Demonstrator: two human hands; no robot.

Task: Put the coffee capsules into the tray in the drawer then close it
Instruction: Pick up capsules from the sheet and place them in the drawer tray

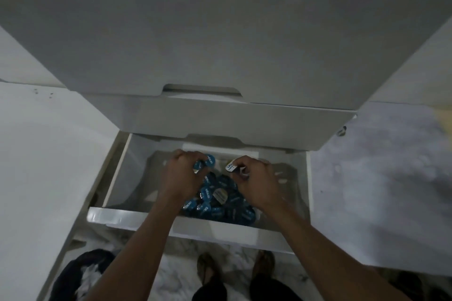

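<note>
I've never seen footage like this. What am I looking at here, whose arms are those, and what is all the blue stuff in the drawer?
There is no machine here: a person wears a camera on the head, so the one picture looks down at their own two bare arms. They stand in front of a white chest of drawers, with the bottom drawer pulled open. Inside lies a pile of coffee capsules, mostly blue, in what seems to be a clear tray, though it is hard to make out. The left hand grips a few blue capsules. The right hand pinches a capsule with a white lid. Below, you see the person's feet on the floor.
</note>
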